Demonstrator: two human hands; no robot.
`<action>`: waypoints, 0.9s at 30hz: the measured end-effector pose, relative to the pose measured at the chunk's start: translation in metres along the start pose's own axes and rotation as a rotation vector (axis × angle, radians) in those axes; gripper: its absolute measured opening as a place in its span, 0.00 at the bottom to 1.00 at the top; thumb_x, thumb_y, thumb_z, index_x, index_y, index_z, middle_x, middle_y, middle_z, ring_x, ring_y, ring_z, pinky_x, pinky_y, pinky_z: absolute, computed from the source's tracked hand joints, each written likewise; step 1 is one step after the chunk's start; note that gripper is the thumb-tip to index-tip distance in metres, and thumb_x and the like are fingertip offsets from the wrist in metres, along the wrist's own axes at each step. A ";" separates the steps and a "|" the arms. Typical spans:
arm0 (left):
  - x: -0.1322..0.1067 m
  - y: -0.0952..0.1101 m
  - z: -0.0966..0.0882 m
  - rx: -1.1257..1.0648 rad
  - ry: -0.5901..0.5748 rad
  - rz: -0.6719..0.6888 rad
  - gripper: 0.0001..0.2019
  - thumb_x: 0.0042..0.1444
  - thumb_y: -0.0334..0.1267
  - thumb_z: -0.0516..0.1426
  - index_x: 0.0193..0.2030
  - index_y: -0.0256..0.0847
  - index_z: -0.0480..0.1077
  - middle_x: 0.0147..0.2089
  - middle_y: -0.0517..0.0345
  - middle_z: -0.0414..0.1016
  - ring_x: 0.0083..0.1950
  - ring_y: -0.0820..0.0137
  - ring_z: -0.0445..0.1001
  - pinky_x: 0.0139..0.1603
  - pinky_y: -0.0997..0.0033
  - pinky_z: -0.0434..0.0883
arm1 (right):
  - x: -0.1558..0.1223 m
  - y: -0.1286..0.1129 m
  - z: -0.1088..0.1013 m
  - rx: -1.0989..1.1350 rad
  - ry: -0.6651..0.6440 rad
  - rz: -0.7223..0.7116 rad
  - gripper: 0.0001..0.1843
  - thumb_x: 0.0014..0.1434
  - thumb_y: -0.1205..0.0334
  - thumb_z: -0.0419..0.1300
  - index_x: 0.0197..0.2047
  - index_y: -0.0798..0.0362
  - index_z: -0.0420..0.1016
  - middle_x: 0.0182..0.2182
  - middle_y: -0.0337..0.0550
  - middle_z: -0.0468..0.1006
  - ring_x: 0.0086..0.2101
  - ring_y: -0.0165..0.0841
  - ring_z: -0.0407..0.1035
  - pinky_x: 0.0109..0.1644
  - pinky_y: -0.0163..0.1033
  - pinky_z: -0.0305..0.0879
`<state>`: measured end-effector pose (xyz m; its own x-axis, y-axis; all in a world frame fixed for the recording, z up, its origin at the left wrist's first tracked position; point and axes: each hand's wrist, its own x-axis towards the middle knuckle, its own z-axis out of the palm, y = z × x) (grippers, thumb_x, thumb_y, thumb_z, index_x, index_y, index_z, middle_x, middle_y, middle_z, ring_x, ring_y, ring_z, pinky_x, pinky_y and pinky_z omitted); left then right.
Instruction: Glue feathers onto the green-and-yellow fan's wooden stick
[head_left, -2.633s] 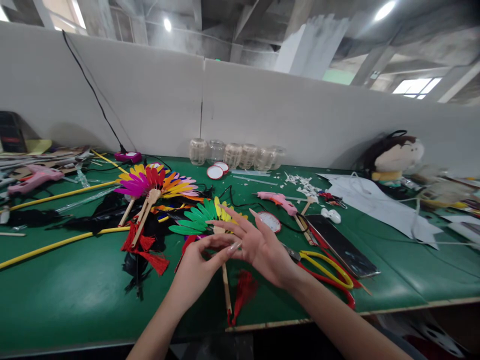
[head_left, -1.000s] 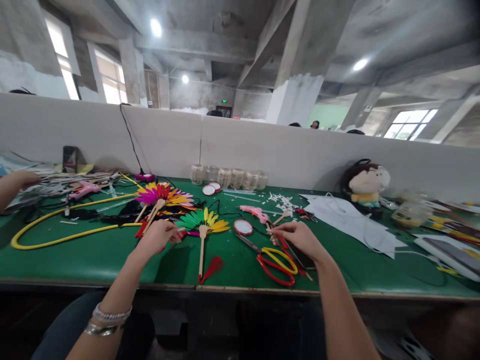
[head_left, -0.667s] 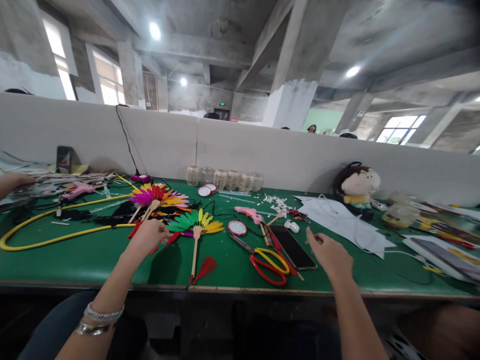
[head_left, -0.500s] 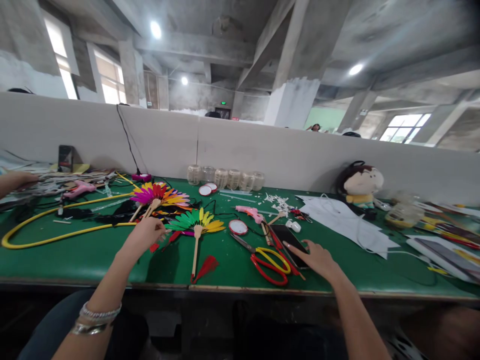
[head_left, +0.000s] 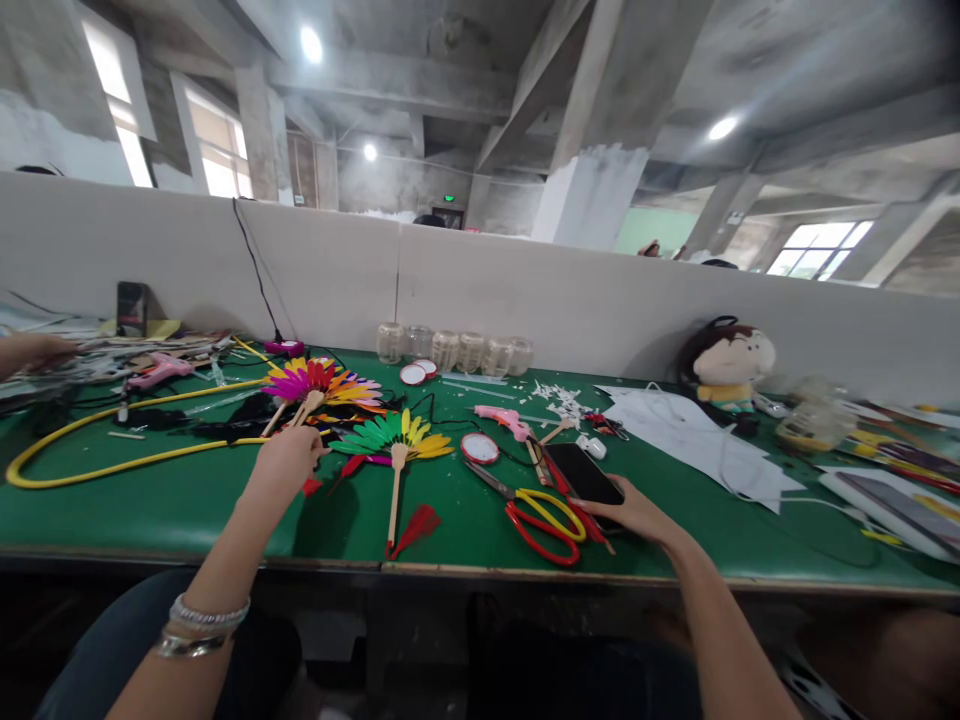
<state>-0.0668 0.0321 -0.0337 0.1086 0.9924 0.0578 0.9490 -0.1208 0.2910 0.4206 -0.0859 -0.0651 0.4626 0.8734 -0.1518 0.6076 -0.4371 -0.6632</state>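
Observation:
My right hand (head_left: 634, 512) grips the lower right edge of a black smartphone (head_left: 581, 472), thumb below and fingers along its side. My left hand (head_left: 289, 465) is closed, its fingertips partly hidden, at the handle end of a multicoloured feather fan (head_left: 319, 388); whatever it pinches I cannot make out. Right of that hand lies a green and yellow feather fan (head_left: 397, 440) with a wooden handle and a red tassel (head_left: 418, 530). Scissors (head_left: 546, 520) with red and yellow handles lie left of the phone.
Behind the phone are a pink glue gun (head_left: 504, 420), a tape roll (head_left: 480, 448) and a white earbud case (head_left: 592, 446). Clear jars (head_left: 471, 352) line the partition. A plush doll (head_left: 727, 365) sits right. Another person's hand (head_left: 34, 352) is at far left.
My right hand has closed from lying over the phone to gripping its edge, and the phone has tilted up slightly. My left hand has barely moved. The view has shifted slightly.

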 end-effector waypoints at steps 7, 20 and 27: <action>-0.006 0.012 0.004 0.079 -0.032 0.026 0.12 0.59 0.40 0.50 0.31 0.38 0.71 0.31 0.55 0.75 0.35 0.70 0.74 0.35 0.72 0.66 | -0.014 -0.019 -0.003 0.074 -0.053 0.048 0.52 0.34 0.45 0.68 0.59 0.58 0.58 0.51 0.52 0.71 0.49 0.43 0.67 0.50 0.40 0.65; -0.028 0.041 0.012 0.118 -0.057 0.113 0.32 0.49 0.66 0.43 0.36 0.37 0.70 0.37 0.45 0.76 0.39 0.57 0.74 0.34 0.67 0.66 | -0.014 -0.021 -0.009 0.062 -0.093 0.068 0.60 0.27 0.43 0.68 0.61 0.61 0.55 0.52 0.56 0.69 0.49 0.47 0.66 0.47 0.40 0.67; -0.044 0.080 0.039 0.105 -0.099 0.230 0.19 0.57 0.48 0.46 0.32 0.38 0.72 0.35 0.47 0.77 0.39 0.59 0.75 0.37 0.66 0.66 | -0.015 -0.022 -0.009 0.034 -0.042 0.034 0.54 0.26 0.41 0.67 0.57 0.58 0.62 0.50 0.55 0.72 0.50 0.50 0.65 0.48 0.43 0.66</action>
